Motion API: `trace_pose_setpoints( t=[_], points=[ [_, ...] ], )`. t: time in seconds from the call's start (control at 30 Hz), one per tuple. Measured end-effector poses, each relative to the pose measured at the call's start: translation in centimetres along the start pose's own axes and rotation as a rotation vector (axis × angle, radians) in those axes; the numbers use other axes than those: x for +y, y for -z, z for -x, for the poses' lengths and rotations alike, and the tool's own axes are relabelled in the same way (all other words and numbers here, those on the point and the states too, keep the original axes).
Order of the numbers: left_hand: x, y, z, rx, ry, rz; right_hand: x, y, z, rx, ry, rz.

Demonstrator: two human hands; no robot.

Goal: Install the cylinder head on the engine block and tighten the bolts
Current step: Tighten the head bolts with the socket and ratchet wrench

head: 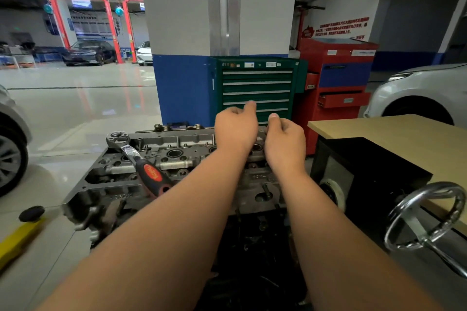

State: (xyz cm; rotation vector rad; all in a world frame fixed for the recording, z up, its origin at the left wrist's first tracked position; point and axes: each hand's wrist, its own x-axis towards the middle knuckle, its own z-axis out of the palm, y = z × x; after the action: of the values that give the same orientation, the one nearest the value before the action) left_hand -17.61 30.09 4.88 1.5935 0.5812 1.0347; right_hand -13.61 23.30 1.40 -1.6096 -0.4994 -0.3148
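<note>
Glossy floor (75,98); left hand (235,129), right hand (285,141) curled over cast cylinder head (174,151), grasp unclear.

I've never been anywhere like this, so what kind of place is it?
Most likely a car repair workshop, maybe a training one. A dark car sits by red lift posts, a green tool cabinet stands against the pillar, and a ratchet wrench lies on an engine's cylinder head.

Dull grey cast-metal cylinder head (177,149), chromed ratchet (123,145) with seemingly rubbery handle, glossy floor (75,98).
</note>
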Motion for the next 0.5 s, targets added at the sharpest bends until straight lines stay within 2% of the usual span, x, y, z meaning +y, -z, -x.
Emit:
trace_pose_setpoints(
  t=[0.1,0.17,0.27,0.4,0.5],
  points=[
    [3.9,0.6,-1.4,0.042,-0.081,0.108,0.0,0.0,0.1,0.006,0.001,-0.036],
    [5.6,1.1,-2.5,-0.070,-0.098,0.134,0.1,-0.1,0.1,0.012,-0.007,-0.053],
    [5.4,1.9,-4.2,-0.246,-0.063,0.014,0.3,-0.1,0.0,-0.018,-0.020,-0.063],
    [3.3,1.9,-6.4,-0.340,0.032,-0.026,0.8,-0.3,-0.2,-0.065,-0.022,-0.070],
    [2.0,1.2,-7.3,-0.407,0.057,-0.084,0.8,-0.8,-1.5,-0.132,-0.098,-0.043]
  ],
)
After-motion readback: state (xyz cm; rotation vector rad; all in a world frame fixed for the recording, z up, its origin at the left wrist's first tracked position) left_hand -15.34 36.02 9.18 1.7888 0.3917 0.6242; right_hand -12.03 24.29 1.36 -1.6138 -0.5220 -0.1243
